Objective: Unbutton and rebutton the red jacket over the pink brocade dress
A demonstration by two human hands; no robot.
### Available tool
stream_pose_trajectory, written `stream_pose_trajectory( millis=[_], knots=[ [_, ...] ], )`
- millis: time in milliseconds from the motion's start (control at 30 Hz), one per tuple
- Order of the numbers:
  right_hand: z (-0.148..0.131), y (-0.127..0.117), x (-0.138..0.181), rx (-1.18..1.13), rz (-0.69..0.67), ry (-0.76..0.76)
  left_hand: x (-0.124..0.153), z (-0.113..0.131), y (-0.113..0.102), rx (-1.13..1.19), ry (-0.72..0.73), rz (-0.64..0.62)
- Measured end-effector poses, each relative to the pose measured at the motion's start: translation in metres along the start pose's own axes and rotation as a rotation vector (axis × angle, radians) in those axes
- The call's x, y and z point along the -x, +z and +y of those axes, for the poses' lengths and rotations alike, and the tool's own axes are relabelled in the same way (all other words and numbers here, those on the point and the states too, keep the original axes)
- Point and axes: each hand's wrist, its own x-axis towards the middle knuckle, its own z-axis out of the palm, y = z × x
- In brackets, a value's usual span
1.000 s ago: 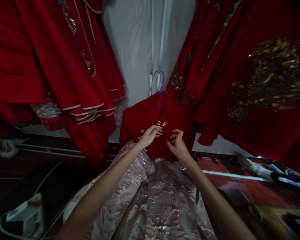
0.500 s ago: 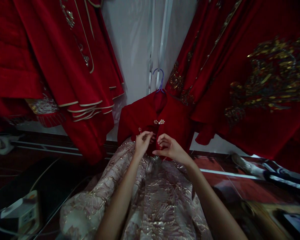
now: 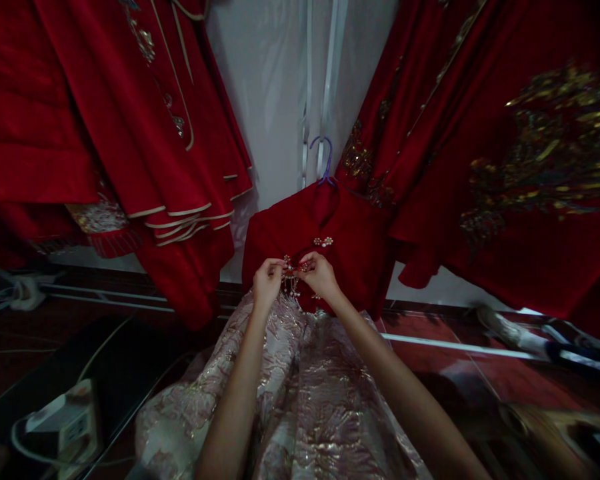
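Note:
A red jacket (image 3: 280,227) hangs on a purple hanger (image 3: 325,160), its front falling partly apart below the top clasp (image 3: 323,241) of pearls and gold beads. My left hand (image 3: 268,280) is closed in a pinch at the jacket's left front edge, on a beaded clasp (image 3: 290,275) with dangling pearls. Facing it, my right hand (image 3: 321,275) pinches the other side of this clasp, fingertips close to those of the left. The fingers partly hide the clasp. Below the jacket hangs a shiny pinkish-silver brocade skirt (image 3: 340,393).
Red garments with cream piping (image 3: 180,167) hang at left, and a red garment with gold sequins (image 3: 545,160) at right. A power strip (image 3: 77,427) with a white cable lies lower left. A person's shoe (image 3: 497,325) is at right, near a white floor rail (image 3: 460,345).
Both hands have come together at the beaded clasp, my right hand moving left and its loosely curled fingers closing. The clasp's dangling pearls now show between the hands. The view has shifted slightly.

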Motion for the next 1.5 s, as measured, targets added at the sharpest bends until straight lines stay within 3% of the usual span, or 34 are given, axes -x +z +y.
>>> stream_pose_trajectory(
  millis=[167, 400, 800, 1500],
  knots=[
    [0.010, 0.011, 0.001, -0.134, -0.081, 0.014, 0.001, 0.000, 0.002, -0.078, 0.080, -0.016],
    [0.004, 0.006, 0.010, -0.255, -0.057, 0.015, 0.004, 0.002, 0.004, -0.045, 0.066, -0.022],
    [-0.001, 0.000, 0.009, -0.163, 0.019, 0.055, 0.007, 0.014, 0.003, 0.044, 0.056, -0.068],
    [-0.006, 0.003, 0.015, -0.160, 0.050, -0.004, 0.013, 0.012, 0.002, -0.095, 0.160, -0.070]
  ],
)
